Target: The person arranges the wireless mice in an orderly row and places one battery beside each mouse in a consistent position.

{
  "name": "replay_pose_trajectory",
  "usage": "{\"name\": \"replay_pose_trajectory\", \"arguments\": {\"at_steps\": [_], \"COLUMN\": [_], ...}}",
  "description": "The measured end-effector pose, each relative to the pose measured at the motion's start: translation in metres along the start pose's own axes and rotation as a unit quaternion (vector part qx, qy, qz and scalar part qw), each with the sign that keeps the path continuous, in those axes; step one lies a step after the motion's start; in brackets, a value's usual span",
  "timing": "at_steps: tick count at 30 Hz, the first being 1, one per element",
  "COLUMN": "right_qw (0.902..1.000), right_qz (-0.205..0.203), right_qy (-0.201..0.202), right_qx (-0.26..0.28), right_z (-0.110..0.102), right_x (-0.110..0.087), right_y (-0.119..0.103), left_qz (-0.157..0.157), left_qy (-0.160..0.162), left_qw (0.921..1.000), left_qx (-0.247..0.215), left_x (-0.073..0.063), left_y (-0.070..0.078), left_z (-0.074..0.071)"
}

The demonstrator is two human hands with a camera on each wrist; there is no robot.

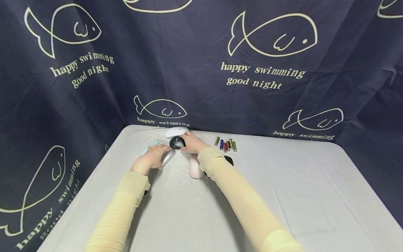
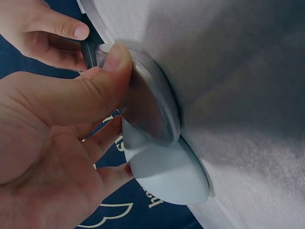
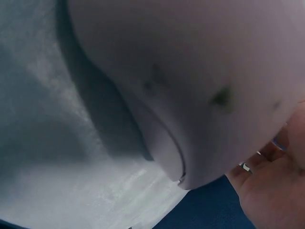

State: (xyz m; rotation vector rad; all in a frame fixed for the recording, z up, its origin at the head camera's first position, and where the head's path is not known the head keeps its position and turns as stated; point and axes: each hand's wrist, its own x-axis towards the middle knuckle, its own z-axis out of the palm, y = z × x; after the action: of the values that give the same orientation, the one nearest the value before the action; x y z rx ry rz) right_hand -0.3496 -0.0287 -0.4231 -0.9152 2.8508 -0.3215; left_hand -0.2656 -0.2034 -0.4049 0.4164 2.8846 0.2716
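Observation:
My left hand (image 1: 152, 158) grips a silver-grey computer mouse (image 2: 151, 105), thumb on its near side and fingers reaching round behind. Right beside that one, a light blue mouse (image 2: 169, 174) overlaps it in the left wrist view, with a fingertip at its edge. My right hand (image 1: 192, 142) holds a black mouse (image 1: 176, 142) between thumb and fingers, just beyond the grey one. Behind the black mouse lies a white mouse (image 1: 175, 132). A pink mouse (image 1: 196, 170) rests under my right wrist and fills much of the right wrist view.
Several small batteries (image 1: 225, 146) in various colours lie in a group to the right of my right hand. A black object (image 1: 229, 160) is partly hidden under my right forearm. A dark blue fish-print curtain (image 1: 204, 80) hangs behind the grey-white table (image 1: 267, 196).

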Motion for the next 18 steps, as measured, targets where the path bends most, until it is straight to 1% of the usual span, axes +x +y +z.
{"name": "replay_pose_trajectory", "arguments": {"at_steps": [4,8,12,18], "right_qw": [0.9999,0.9997,0.9995,0.9979], "right_qz": [0.010,0.016,0.003,-0.014], "right_qy": [0.004,0.016,0.030,0.054], "right_qx": [-0.004,0.008,-0.006,-0.032], "right_z": [0.0002,0.0010,0.0038,0.0066], "right_x": [0.0007,0.0008,0.0008,0.0016], "right_y": [-0.0013,-0.0034,-0.0040,-0.0040], "left_qz": [-0.005,-0.003,0.006,0.002], "left_qy": [-0.004,0.001,0.003,0.003], "left_qw": [1.0000,1.0000,1.0000,1.0000], "left_qx": [-0.001,-0.002,-0.002,-0.003], "left_x": [-0.0002,-0.0007,0.0001,0.0009], "left_y": [0.0001,-0.0005,-0.0010,-0.0022], "left_z": [-0.0006,-0.0004,0.0014,0.0034]}}
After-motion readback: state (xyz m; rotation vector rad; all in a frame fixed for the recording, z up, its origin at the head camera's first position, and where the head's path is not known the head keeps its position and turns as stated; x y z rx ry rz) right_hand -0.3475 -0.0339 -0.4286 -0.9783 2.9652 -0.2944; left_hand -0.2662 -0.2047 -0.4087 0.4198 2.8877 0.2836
